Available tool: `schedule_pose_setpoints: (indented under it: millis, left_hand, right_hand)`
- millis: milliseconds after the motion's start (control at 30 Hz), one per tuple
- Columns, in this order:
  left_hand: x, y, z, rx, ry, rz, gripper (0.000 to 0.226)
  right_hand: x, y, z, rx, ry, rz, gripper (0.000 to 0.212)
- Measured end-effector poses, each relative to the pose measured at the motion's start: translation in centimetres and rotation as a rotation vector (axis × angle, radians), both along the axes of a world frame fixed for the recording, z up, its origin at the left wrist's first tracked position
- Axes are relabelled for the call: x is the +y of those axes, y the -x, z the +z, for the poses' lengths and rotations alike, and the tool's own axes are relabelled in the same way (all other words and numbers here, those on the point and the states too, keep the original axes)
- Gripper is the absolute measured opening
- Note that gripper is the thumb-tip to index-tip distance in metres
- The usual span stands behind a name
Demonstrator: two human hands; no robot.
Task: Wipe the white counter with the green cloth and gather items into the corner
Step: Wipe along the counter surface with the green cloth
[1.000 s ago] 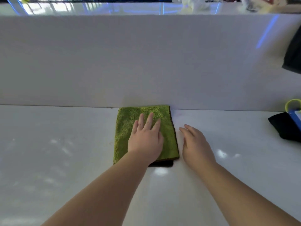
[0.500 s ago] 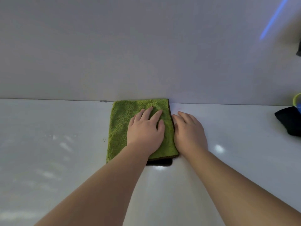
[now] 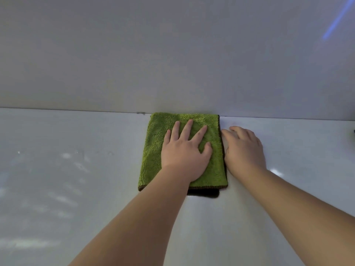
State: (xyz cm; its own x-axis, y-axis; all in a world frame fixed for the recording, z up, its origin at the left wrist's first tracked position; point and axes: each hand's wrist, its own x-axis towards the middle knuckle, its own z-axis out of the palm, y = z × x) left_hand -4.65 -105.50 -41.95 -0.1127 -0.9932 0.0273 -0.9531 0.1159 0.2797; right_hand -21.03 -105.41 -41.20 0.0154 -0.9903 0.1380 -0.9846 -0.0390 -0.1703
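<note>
A folded green cloth with a dark brown edge lies flat on the white counter, its far edge against the back wall. My left hand presses flat on the cloth with the fingers spread and straight. My right hand rests on the counter beside the cloth's right edge, fingers lightly bent, its inner side touching the cloth's brown border.
A plain white wall rises straight from the back of the counter. A small dark mark sits on the seam left of the cloth. A sliver of a dark object shows at the far right edge.
My right hand slid left until it touches the cloth's right edge. The view shifted left and down, so the black and yellow items at the right passed out of frame. My left hand stays on the cloth.
</note>
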Motion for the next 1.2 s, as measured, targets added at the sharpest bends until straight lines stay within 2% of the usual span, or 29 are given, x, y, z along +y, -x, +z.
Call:
schedule_pose_setpoints:
  millis: [233, 500, 667, 933, 1200]
  left_hand:
    - [0.0, -4.3, 0.1, -0.014, 0.013, -0.022, 0.066]
    - [-2.0, -12.8, 0.4, -0.07, -0.029, 0.019, 0.066]
    - [-2.3, -17.0, 0.5, -0.082, -0.033, 0.028, 0.064]
    - [-2.0, -18.4, 0.1, -0.154, -0.051, 0.151, 0.063]
    - [-1.7, -18.0, 0.1, -0.179, -0.069, 0.167, 0.062]
  right_hand:
    - [-0.9, -5.0, -0.2, -0.218, 0.044, 0.012, 0.042]
    - [-0.6, -5.9, -1.0, -0.008, 0.061, -0.002, 0.04]
    - [-0.4, -6.0, -0.6, 0.005, 0.052, -0.024, 0.04]
    - [-0.5, -6.1, -0.5, 0.028, 0.057, -0.03, 0.04]
    - [-0.7, -6.0, -0.8, 0.041, 0.077, -0.027, 0.035]
